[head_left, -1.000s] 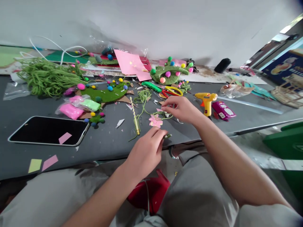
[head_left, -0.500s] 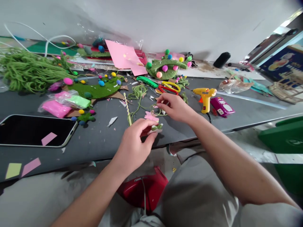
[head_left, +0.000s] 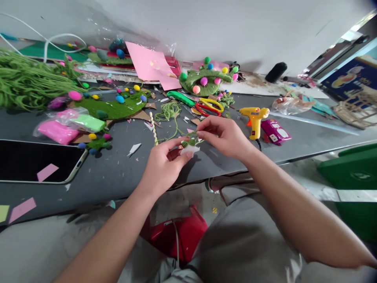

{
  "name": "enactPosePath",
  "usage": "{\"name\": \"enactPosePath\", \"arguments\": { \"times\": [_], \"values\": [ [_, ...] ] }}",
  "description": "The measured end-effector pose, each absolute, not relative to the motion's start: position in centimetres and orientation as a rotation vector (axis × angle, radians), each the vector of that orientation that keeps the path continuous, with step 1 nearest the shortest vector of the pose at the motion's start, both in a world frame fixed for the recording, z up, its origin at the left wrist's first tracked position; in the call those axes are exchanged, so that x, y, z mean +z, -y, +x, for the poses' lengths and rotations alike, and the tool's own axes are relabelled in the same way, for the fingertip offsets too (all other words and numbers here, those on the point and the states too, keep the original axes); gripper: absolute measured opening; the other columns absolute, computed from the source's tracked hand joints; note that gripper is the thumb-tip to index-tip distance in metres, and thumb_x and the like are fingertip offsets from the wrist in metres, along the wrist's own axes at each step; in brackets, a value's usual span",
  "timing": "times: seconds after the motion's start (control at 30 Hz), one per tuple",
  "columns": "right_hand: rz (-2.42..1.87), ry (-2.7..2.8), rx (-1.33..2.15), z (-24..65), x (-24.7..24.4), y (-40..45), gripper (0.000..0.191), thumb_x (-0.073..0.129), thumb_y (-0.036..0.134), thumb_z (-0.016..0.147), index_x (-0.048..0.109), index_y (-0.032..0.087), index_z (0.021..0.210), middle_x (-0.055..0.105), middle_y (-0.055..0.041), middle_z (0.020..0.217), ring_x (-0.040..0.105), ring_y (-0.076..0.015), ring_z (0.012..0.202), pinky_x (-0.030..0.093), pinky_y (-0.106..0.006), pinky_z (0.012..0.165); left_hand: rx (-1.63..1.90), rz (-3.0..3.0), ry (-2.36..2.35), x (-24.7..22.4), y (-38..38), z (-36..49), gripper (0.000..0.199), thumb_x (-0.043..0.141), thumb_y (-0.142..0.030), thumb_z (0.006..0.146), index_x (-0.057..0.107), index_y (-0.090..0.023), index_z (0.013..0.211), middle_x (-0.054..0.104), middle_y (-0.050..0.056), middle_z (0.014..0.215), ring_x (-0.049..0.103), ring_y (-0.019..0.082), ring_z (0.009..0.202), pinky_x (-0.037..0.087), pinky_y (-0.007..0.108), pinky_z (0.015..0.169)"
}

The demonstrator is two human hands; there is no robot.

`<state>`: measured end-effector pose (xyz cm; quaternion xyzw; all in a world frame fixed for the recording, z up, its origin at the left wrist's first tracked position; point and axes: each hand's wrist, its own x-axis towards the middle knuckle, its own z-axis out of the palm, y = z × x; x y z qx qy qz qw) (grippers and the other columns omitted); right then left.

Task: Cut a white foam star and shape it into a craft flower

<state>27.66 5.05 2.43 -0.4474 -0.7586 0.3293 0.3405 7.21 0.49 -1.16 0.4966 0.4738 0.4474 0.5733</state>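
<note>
Between the thumb and fingers of my left hand (head_left: 165,163) is a small white cutout (head_left: 191,149), partly wrapped in green yarn. My right hand (head_left: 225,137) pinches a strand of green yarn (head_left: 193,133) right beside the cutout. The strand trails back over the table to a loose tangle of the same yarn (head_left: 168,112). Left of the tangle lies a patterned paper straw (head_left: 153,127). Behind my right hand are scissors with red and yellow handles (head_left: 209,107) and a green cutter (head_left: 181,98).
A yellow glue gun (head_left: 253,120) and a purple packet (head_left: 276,131) lie to the right. On the left are a phone (head_left: 32,161), bagged pink clay (head_left: 59,131) and a heap of green yarn (head_left: 26,82). Green pieces with colored balls (head_left: 203,82) stand at the back.
My left hand has risen slightly with the cutout, and my right hand has come close beside it with the yarn. The view has shifted a little to the right.
</note>
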Motion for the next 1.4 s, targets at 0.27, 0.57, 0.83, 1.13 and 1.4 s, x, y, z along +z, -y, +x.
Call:
{"name": "enactPosePath", "arguments": {
  "times": [0.27, 0.57, 0.83, 1.13, 1.4],
  "values": [
    [-1.228, 1.984, 0.658, 28.4, 1.6, -6.3, 0.006, 0.068, 0.022, 0.091, 0.071, 0.017, 0.092, 0.075, -0.0037, 0.089, 0.067, -0.0171, 0.079, 0.054, -0.033, 0.077, 1.073, 1.309, -1.241, 0.0, -0.1, 6.9, 0.036, 0.083, -0.025, 0.083, 0.079, -0.021, 0.118, 0.08, 0.006, 0.12, 0.077, 0.023, 0.103, 0.063, 0.031, 0.09],
    [-1.083, 2.139, 0.753, 28.0, 1.6, -6.4, 0.028, 0.063, 0.031, 0.099, 0.075, 0.019, 0.121, 0.076, -0.0072, 0.123, 0.069, -0.0193, 0.107, 0.051, -0.029, 0.08, 1.071, 1.42, -1.209, 0.2, 0.4, 6.4, 0.031, 0.078, -0.026, 0.087, 0.08, -0.026, 0.119, 0.078, 0.001, 0.127, 0.076, 0.02, 0.106, 0.062, 0.027, 0.092],
    [-1.109, 2.099, 0.654, 27.1, 1.2, -6.6, 0.009, 0.07, 0.02, 0.091, 0.078, 0.018, 0.093, 0.075, -0.0028, 0.091, 0.063, -0.0152, 0.082, 0.045, -0.028, 0.073, 1.103, 1.368, -1.268, 0.2, 0.3, 6.5, 0.039, 0.081, -0.03, 0.085, 0.078, -0.024, 0.124, 0.077, 0.003, 0.129, 0.077, 0.022, 0.104, 0.064, 0.03, 0.089],
    [-1.301, 2.037, 0.54, 28.4, 1.0, -7.4, 0.008, 0.07, 0.02, 0.087, 0.077, 0.017, 0.089, 0.076, -0.0031, 0.088, 0.062, -0.0145, 0.075, 0.043, -0.027, 0.069, 1.155, 1.288, -1.338, 0.1, 0.0, 6.1, 0.048, 0.084, -0.03, 0.082, 0.076, -0.023, 0.128, 0.072, 0.003, 0.138, 0.075, 0.024, 0.114, 0.063, 0.03, 0.094],
    [-1.647, 1.885, 0.369, 29.2, 1.1, -8.2, 0.005, 0.067, 0.019, 0.08, 0.072, 0.017, 0.079, 0.071, -0.0033, 0.074, 0.06, -0.0164, 0.068, 0.045, -0.031, 0.068, 1.166, 1.19, -1.326, -0.1, 0.2, 5.3, 0.052, 0.085, -0.035, 0.082, 0.073, -0.028, 0.133, 0.073, 0.002, 0.137, 0.075, 0.021, 0.106, 0.062, 0.033, 0.097]
  ]
}}
